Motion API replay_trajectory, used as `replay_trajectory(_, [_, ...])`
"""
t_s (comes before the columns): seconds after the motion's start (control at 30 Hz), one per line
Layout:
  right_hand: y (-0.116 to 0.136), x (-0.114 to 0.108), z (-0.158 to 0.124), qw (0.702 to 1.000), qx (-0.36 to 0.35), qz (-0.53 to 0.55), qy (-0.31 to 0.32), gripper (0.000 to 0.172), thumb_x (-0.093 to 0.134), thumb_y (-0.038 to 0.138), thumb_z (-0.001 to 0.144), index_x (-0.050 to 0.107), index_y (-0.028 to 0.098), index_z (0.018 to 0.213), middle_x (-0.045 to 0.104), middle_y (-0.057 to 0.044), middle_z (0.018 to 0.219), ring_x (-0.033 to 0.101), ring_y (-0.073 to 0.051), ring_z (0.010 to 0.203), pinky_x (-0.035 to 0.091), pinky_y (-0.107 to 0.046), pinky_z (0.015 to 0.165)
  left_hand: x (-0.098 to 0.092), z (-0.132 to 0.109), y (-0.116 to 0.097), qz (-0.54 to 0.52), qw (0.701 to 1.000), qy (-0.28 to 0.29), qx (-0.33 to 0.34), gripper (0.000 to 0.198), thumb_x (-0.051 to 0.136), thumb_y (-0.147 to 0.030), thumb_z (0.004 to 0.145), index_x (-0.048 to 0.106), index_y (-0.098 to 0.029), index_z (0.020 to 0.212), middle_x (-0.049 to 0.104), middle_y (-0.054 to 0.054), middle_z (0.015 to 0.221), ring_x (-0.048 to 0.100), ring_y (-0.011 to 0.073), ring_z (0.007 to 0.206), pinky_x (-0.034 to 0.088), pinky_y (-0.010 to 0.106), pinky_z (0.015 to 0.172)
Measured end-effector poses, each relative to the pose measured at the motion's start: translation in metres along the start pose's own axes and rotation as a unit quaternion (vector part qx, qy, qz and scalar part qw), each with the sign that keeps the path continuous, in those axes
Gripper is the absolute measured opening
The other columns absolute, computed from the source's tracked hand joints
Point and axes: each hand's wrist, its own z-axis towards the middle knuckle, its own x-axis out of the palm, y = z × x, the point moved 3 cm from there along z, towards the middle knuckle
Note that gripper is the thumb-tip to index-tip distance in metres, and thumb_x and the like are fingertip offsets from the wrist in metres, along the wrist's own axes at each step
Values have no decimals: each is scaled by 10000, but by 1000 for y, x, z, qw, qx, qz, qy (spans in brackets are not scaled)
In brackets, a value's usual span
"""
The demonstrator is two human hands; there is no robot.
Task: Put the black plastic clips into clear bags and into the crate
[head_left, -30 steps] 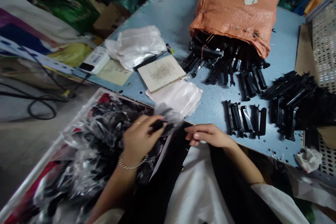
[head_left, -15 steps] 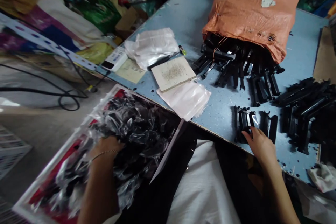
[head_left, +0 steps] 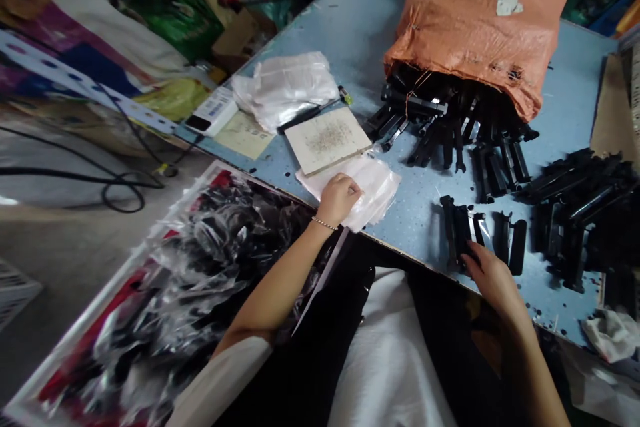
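- Two hands are held at the near edge of a blue table [head_left: 350, 27].
- The left hand [head_left: 339, 199] is laid on a stack of clear plastic bags [head_left: 375, 190], with the fingers curled down over the top; whether the bags are pinched cannot be told.
- That arm is stretched forward over a tray of plastic-wrapped black parts [head_left: 100, 297], and a thin bracelet [head_left: 324, 223] is worn at the wrist.
- The right hand [head_left: 493, 280] is lowered at the table edge, its fingers slightly spread, with the fingertips [head_left: 470, 248] against a short row of black plastic parts [head_left: 453, 230]; no firm grip can be made out.
- Slippery film is best handled with light, flat pressure, so that the stack is not scattered.
- More black parts are heaped beyond, spilling from an orange sack [head_left: 475, 33].
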Motion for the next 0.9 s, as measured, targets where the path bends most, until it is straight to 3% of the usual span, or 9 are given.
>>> replay_trajectory(0.1, [12,6,13,969,10,239,55,504,575,508,904,627,172,1275,700,-60,863,655,-188,631,571,-344,642,-3,-1,2,-14,1000,1,9,106,727,-246,814,667,-159,806,626,92,996,602,233,985,504,379,941])
replay_trajectory(0.27, [63,30,31,842,13,524,128,330,737,467,775,700,203,969,648,-1,726,531,-110,541,472,-247,515,-2,7,8,-142,988,56,-30,129,610,-207,842,667,-174,730,684,56,895,642,190,873,508,326,850])
replay_trajectory(0.37, [86,47,36,759,15,620,200,302,828,425,695,663,194,796,579,31,576,463,-80,464,399,-209,455,-7,15,19,-216,970,55,-96,157,722,-303,747,656,-167,704,674,22,754,611,159,707,482,281,680])
replay_trajectory(0.43, [95,58,39,711,24,665,229,373,875,446,646,661,188,809,589,27,572,449,-71,444,367,-198,425,-7,18,23,-262,954,64,-132,224,735,-367,733,652,-162,701,650,9,672,573,140,616,451,261,596])
replay_trajectory(0.53, [111,78,43,637,46,718,275,534,925,476,576,665,182,938,660,-3,656,480,-75,463,400,-200,431,-6,19,24,-304,939,67,-145,144,687,-298,756,669,-157,775,665,14,679,574,132,581,471,260,581])
replay_trajectory(0.6, [121,94,46,598,68,735,313,560,946,440,556,650,176,952,683,-16,675,499,-74,478,435,-191,449,-10,17,24,-271,955,25,-117,63,633,-197,759,663,-159,800,689,30,731,616,149,635,521,289,644])
replay_trajectory(0.73, [126,114,52,568,113,746,330,460,943,342,599,613,172,869,698,-19,678,515,-50,490,435,-130,446,-29,9,22,-83,995,-45,34,256,467,-106,836,715,-161,860,742,101,1003,682,235,1002,527,447,997])
replay_trajectory(0.8, [124,116,52,558,109,751,336,435,928,323,633,613,170,892,698,-13,688,519,-45,498,437,-118,449,-37,0,19,-22,996,-44,77,362,418,-104,880,735,-147,1050,716,123,1184,649,256,1148,488,482,1088])
replay_trajectory(0.9, [127,116,52,549,96,743,370,417,913,322,661,619,162,910,700,-16,697,518,-43,499,445,-121,461,-44,-21,-3,-25,992,-40,115,472,386,-106,938,614,-149,1349,620,128,1383,573,240,1300,469,456,1145])
